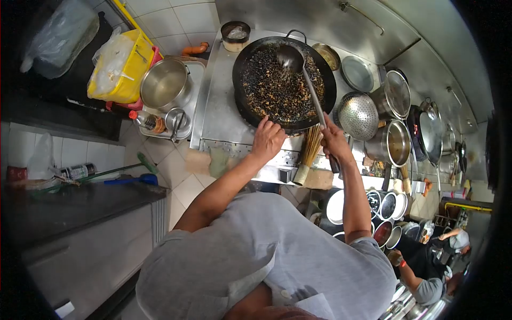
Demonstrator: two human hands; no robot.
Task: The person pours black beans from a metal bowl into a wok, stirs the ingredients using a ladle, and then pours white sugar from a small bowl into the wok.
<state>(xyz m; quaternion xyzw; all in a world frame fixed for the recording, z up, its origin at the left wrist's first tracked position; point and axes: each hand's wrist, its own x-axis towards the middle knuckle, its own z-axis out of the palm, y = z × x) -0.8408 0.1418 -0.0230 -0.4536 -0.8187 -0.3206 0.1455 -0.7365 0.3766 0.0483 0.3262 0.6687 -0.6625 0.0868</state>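
A large black wok (250,101) sits on the steel stove, filled with a dark, crumbly mix (272,93) flecked with orange and pale bits. My left hand (268,140) is closed at the wok's near rim; its grip point is partly hidden by the fingers. My right hand (335,141) is wrapped around the long handle of a ladle (290,57), whose bowl rests in the mix toward the far side. Between my hands, below the rim, lies a bamboo wok brush (309,152).
Left of the stove, a tray (197,101) bears a steel pot (164,82) and a red-capped bottle (146,120). On the right stand a perforated strainer (358,114), a round pan (357,73) and a pot of liquid (397,143). Other people (426,282) work at the lower right.
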